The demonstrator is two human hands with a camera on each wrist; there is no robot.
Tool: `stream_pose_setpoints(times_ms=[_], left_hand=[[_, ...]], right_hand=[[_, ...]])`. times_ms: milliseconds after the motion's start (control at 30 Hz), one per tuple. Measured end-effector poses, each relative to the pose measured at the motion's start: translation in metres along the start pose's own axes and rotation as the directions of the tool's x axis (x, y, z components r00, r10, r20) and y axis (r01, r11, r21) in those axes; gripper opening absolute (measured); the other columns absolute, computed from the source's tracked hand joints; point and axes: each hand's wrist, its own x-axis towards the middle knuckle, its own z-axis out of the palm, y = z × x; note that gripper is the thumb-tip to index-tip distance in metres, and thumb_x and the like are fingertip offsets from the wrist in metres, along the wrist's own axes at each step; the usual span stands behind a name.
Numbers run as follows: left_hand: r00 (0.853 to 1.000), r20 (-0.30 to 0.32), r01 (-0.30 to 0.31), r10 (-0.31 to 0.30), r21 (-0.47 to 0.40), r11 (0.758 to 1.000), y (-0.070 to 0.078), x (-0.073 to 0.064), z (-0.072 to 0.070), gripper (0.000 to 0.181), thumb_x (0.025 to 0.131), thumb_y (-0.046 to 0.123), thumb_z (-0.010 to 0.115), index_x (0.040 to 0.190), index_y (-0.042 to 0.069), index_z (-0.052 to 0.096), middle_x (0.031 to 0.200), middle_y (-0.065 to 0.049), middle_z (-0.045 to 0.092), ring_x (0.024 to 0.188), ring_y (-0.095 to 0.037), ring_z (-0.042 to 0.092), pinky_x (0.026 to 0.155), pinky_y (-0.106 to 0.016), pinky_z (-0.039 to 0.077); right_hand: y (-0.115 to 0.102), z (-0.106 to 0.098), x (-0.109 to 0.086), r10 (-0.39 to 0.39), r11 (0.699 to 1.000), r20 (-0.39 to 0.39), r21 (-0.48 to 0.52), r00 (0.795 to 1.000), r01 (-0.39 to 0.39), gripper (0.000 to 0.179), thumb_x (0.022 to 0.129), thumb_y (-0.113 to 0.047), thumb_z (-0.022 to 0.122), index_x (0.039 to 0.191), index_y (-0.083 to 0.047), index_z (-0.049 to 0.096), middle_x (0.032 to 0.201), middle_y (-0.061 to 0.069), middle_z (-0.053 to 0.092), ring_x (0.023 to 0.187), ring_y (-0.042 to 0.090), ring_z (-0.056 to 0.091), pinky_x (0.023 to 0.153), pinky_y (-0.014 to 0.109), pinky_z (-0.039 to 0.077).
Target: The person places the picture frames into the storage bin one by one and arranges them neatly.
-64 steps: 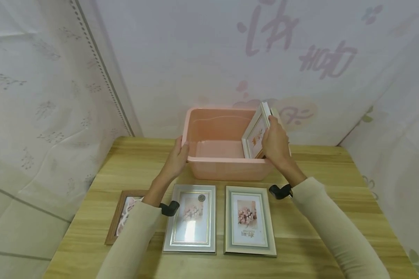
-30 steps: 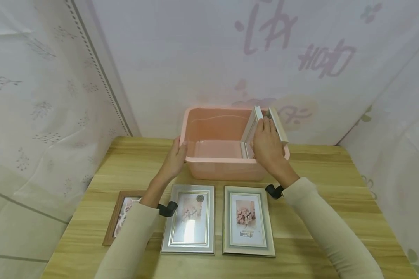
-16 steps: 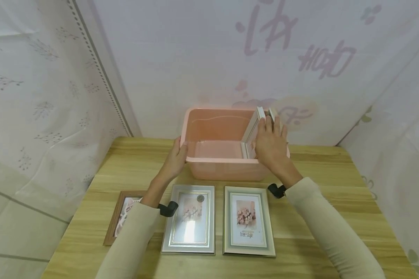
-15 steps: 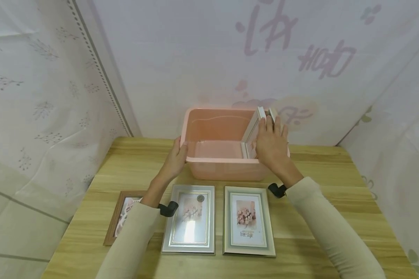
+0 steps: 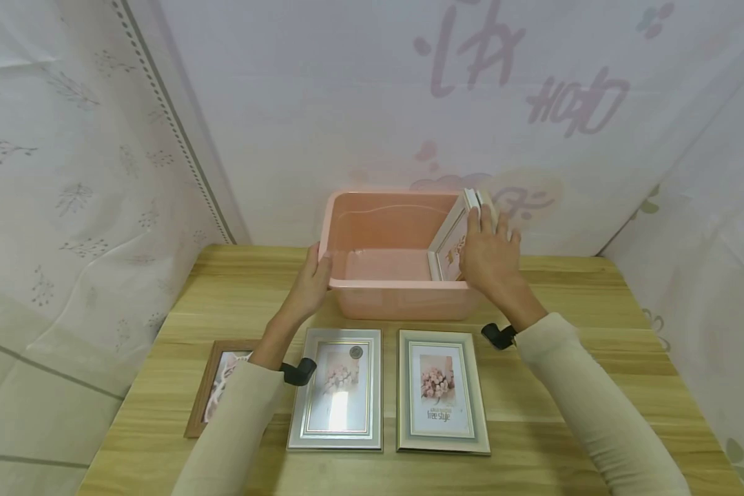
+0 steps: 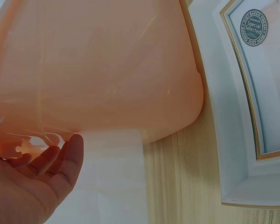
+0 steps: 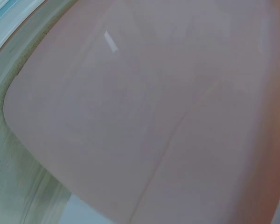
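Pink plastic storage bin (image 5: 406,303) was gripped at its left rim by the left hand (image 5: 308,281); inside its right end, the white picture frame (image 5: 451,241) had just been brought nearer the cream-edged frame (image 5: 484,198) under the right hand (image 5: 491,255), fingers laid straight, both apparently packed tighter.
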Motion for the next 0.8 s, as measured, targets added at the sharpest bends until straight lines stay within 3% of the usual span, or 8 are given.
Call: stream_pose_setpoints(times_ms=[233, 500, 800], left_hand=[[1.000, -0.014, -0.005, 0.005, 0.022, 1.000, -0.002, 0.001, 0.000, 0.053, 0.114, 0.021, 0.026, 0.159, -0.007, 0.019, 0.126, -0.030, 0.051, 0.101, -0.035, 0.061, 0.081, -0.039, 0.056], [1.000, -0.010, -0.011, 0.011, 0.021, 1.000, -0.002, 0.000, 0.000, 0.052, 0.114, 0.022, 0.027, 0.158, -0.006, 0.021, 0.127, -0.029, 0.051, 0.101, -0.032, 0.059, 0.085, -0.049, 0.056], [1.000, -0.006, -0.015, 0.015, 0.017, 1.000, -0.002, 0.000, 0.001, 0.053, 0.114, 0.024, 0.027, 0.157, -0.006, 0.022, 0.129, -0.029, 0.050, 0.105, -0.036, 0.061, 0.083, -0.039, 0.056]], right_hand=[[0.003, 0.001, 0.000, -0.018, 1.000, -0.013, -0.004, 1.000, 0.017, 0.077, 0.102, -0.021, 0.055, 0.162, 0.006, 0.015, 0.167, 0.029, 0.016, 0.148, 0.058, 0.018, 0.111, 0.074, 0.029], [0.008, 0.000, -0.002, -0.033, 0.999, -0.045, 0.032, 0.998, 0.034, 0.074, 0.102, -0.021, 0.058, 0.160, 0.006, 0.021, 0.165, 0.031, 0.020, 0.147, 0.057, 0.022, 0.108, 0.073, 0.033], [0.019, 0.000, -0.007, -0.075, 0.981, -0.121, 0.167, 0.990, 0.095, 0.064, 0.106, -0.028, 0.054, 0.154, 0.008, 0.034, 0.160, 0.035, 0.029, 0.144, 0.057, 0.031, 0.109, 0.073, 0.034]])
